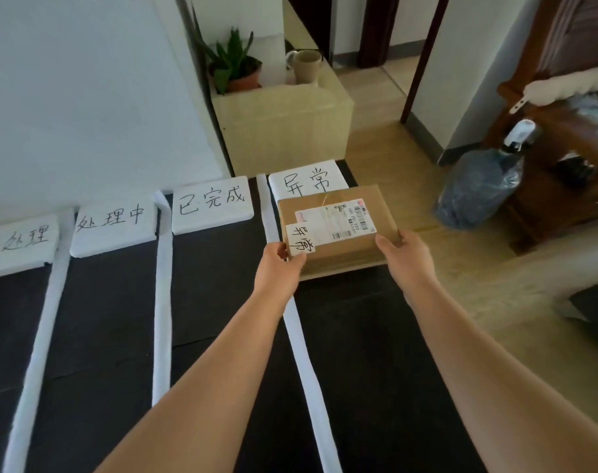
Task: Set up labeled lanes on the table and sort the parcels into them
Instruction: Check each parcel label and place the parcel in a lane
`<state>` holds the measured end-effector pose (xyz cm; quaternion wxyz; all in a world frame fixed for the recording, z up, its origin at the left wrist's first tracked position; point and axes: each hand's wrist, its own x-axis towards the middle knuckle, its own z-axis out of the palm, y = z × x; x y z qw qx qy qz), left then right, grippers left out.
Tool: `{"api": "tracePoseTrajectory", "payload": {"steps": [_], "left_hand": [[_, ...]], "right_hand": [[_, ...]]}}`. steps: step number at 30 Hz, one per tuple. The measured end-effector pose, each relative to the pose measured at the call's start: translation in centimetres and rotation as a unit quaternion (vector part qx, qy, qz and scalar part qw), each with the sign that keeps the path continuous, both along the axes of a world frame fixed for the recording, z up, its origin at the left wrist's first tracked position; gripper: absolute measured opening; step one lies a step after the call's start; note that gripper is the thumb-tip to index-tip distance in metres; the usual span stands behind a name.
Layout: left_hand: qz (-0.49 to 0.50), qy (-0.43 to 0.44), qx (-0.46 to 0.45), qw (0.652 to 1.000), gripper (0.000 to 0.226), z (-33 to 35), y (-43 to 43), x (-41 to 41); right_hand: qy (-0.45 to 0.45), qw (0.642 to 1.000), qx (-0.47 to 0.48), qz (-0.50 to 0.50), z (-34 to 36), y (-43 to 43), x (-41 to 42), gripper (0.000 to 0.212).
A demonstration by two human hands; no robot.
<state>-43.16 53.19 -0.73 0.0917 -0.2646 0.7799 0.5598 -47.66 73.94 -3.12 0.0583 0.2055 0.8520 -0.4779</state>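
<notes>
As we look down from the head camera, our left hand (pixel 279 264) and right hand (pixel 404 255) grip the cardboard parcel (pixel 340 249) by its near corners — fingers curled onto it — at the far end of the rightmost lane on the table (pixel 103 319), hiding the near edge of the white sign (pixel 307 180).

1. Up beyond the left hand (pixel 278 264), a plain white wall (pixel 86 80) fills the view, softly daylit.
2. Straight past both hands, a light wood cabinet (pixel 280 121) carries a potted aloe (pixel 234 68) and a beige mug (pixel 306 66).
3. Right of the right hand (pixel 405 252) there's pale wood-look floor (pixel 386 145), and a plastic-wrapped water jug (pixel 478 189) stands just beside dark wooden furniture (pixel 563 148).
4. Farther back, a dark door frame (pixel 423 56).
</notes>
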Motion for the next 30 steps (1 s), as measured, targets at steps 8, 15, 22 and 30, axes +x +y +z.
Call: {"api": "tracePoseTrajectory", "payload": {"steps": [8,15,22,30], "left_hand": [[-0.033,-0.01,-0.01,0.999,0.044,-0.8,-0.2,-4.3],[-0.066,-0.006,-0.02,0.998,0.052,0.3,-0.4,-2.8],[-0.003,-0.009,-0.041,0.999,0.067,2.6,-3.1,3.4],[0.006,0.01,-0.055,0.998,0.065,5.5,-10.0,15.3]], "right_hand": [[-0.004,0.999,0.0,0.036,-1.3,-1.2,-4.8,0.049],[-0.004,1.0,-0.003,-0.007,-0.2,-2.4,-3.5,0.06],[0.068,0.997,-0.018,-0.026,4.6,-7.2,3.0,0.053],[0.112,0.987,-0.003,0.112,8.9,-15.5,13.6,0.038]]}}
